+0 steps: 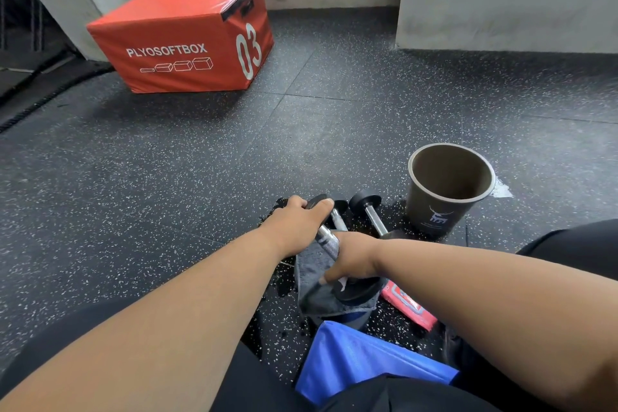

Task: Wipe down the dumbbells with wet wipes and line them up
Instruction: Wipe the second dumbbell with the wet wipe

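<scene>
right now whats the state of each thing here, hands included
left hand: gripping the far plate of the held dumbbell
right hand: on its near end, over the grey cloth
held dumbbell: tilted, near plate on the cloth
grey cloth: crumpled on the floor
second dumbbell: lying on the floor, untouched
bin: upright, nothing visible inside
wipes pack: lying flat; flap state unclear

Both bare forearms reach forward and converge, left hand (297, 221) curled in a grip farther out, right hand (351, 256) closed, knuckles up, nearer.
</scene>
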A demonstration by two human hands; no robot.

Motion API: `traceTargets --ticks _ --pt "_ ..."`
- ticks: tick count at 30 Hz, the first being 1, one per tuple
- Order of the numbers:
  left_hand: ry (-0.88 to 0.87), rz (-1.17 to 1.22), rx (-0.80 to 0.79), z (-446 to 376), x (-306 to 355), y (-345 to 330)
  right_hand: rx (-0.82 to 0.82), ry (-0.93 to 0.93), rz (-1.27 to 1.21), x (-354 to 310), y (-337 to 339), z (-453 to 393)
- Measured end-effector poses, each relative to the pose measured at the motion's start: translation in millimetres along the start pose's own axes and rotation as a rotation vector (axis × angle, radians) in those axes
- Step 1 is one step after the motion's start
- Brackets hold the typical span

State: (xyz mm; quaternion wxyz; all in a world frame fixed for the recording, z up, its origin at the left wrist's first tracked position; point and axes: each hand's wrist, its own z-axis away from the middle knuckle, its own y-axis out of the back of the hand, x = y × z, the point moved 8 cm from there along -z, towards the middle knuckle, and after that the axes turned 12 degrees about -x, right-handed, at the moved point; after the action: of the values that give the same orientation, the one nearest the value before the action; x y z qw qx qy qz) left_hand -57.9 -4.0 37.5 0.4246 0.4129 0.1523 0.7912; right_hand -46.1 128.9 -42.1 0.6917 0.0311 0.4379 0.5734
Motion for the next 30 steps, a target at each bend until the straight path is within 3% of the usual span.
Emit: traceTargets --ticks 3,12,18,30 --pt "0.003 0.001 -0.009 -0.6 -1.0 -0.7 0.029 -0.042 0.072 0.6 -1.0 -1.0" --pt "0.032 0.016 -0.014 0.4 -3.9 1.0 -0.100 -0.013 0.215 -1.2 14.0 9.9" --pt "0.036 0.020 0.002 -0.7 -3.7 1.9 -0.071 -0.101 0.211 13.2 38.2 18.6" --pt "0.019 0.020 0.000 1.0 -3.7 1.4 -0.040 -0.107 0.268 5.2 39.2 26.8"
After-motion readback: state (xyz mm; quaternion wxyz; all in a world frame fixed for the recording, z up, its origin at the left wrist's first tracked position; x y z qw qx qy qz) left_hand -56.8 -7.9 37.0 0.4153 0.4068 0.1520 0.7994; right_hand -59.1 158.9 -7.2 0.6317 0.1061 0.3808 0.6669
